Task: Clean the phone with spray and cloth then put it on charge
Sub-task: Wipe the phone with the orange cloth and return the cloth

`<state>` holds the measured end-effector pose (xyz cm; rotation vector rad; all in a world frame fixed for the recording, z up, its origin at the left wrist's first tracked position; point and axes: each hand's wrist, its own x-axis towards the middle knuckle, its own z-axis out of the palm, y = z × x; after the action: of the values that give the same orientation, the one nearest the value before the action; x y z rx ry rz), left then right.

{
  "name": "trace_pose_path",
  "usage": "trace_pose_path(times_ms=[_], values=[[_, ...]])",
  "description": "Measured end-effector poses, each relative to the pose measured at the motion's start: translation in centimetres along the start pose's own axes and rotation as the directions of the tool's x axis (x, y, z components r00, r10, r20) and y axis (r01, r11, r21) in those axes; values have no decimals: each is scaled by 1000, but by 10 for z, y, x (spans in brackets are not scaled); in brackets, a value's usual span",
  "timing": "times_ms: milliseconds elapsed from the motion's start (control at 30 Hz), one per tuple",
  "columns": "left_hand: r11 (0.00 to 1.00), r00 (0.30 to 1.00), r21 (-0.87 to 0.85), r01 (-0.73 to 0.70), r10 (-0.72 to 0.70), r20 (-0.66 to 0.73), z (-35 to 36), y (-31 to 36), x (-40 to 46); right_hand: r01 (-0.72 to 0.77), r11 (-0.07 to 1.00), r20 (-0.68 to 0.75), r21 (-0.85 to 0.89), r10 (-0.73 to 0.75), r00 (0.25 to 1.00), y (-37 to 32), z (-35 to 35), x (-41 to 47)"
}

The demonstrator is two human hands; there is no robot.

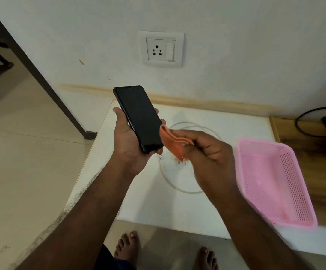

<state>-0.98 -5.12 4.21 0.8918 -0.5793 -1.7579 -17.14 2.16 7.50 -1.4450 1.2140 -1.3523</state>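
My left hand (128, 141) grips a black phone (138, 117) by its lower half, dark screen facing up, tilted over the white counter. My right hand (209, 152) pinches a folded orange cloth (171, 142), whose edge touches the phone's lower right side. Under my hands a white charger cable (179, 189) lies coiled on the counter, and the two metal pins of its plug (182, 162) peek out below the cloth. A white wall socket with a switch (161, 49) sits on the wall above. No spray bottle is in view.
A pink perforated basket (275, 184) stands on the white counter (138, 201) to the right. Beyond it, a wooden surface (318, 172) carries a black cable and a dark object. Tiled floor lies to the left, and my bare feet show below the counter edge.
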Motion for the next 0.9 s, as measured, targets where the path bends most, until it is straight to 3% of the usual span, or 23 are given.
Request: trace_pose_path(times_ms=[100,233,367,500,600,700,800,900], values=[[1000,999,17,-8,8,31,1,-2,0,-163,958,-78,237,186,979,-5,-10,7],[998,999,69,-3,-1,50,3,-2,-1,-375,684,67,626,432,899,-4,-26,11],[992,998,124,27,-34,57,7,-2,-7,-455,513,196,728,480,855,-4,-42,4],[987,997,156,40,-48,52,14,-3,-15,-382,513,124,769,466,876,-2,-65,-19],[983,998,180,32,-41,49,16,-4,-22,-358,601,-5,715,517,856,6,-91,-38],[979,998,203,22,-33,55,17,-8,-28,-365,710,-208,602,580,787,17,-128,-49],[976,997,218,9,-26,77,17,-12,-30,-491,853,-448,177,514,731,28,-169,-47],[970,996,243,0,-21,87,18,-15,-29,-595,756,-477,-273,431,766,41,-193,-30]])
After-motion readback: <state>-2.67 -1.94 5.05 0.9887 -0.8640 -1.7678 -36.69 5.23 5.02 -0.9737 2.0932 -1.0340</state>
